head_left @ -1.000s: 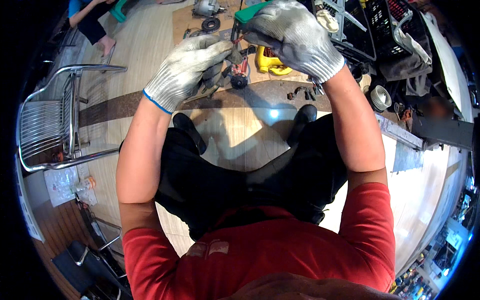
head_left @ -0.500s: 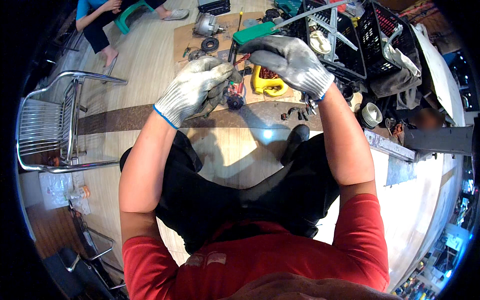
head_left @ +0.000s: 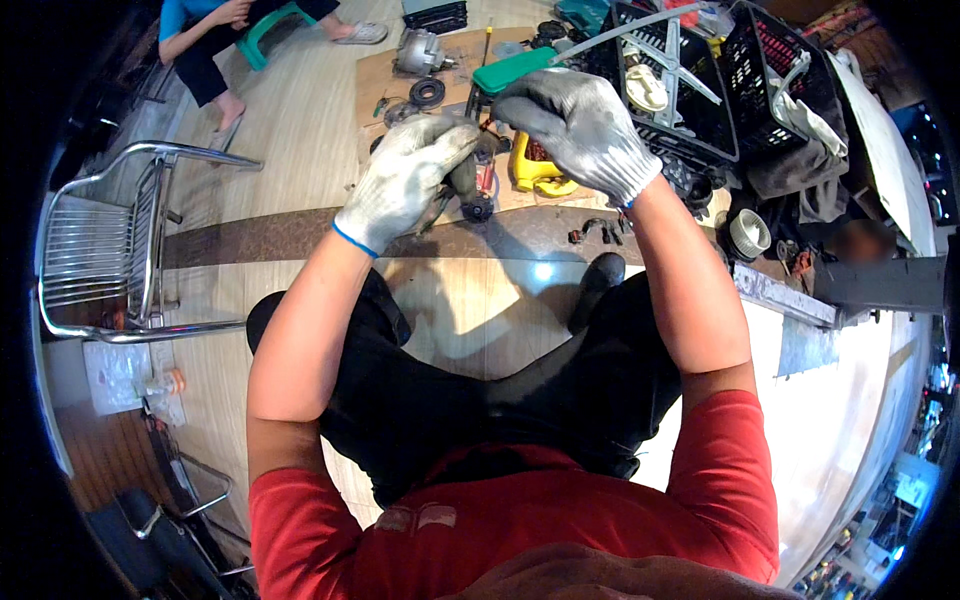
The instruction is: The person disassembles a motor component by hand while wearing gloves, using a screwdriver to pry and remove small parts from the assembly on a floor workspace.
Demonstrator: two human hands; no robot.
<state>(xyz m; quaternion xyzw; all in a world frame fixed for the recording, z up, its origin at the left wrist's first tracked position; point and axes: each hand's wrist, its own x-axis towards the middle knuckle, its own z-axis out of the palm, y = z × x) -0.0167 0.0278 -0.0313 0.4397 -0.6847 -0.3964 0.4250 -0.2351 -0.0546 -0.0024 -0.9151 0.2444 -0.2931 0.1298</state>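
Grey knit gloves cover both my hands, which are raised close together in front of me above the floor. My left hand (head_left: 405, 180) is curled tight around a dark motor part (head_left: 468, 185), its round end showing just below my fingers. My right hand (head_left: 580, 125) is bent over the top of the same piece from the other side, fingers closed down on it; what they pinch there is hidden, so I cannot tell more. Just beyond my hands, on a sheet of brown cardboard (head_left: 385, 80) spread on the wooden floor (head_left: 300, 150), lie a yellow tool housing (head_left: 535, 172), a green tool casing (head_left: 510, 72), a dark ring-shaped part (head_left: 427, 92) and a grey metal motor body (head_left: 420, 52). Small dark parts (head_left: 595, 232) lie on the floor nearer my knees. To my right stand black plastic crates (head_left: 700, 110) filled with parts. Well off to my left stands a metal chair (head_left: 110, 250), and another person (head_left: 215, 40) sits at the far left.
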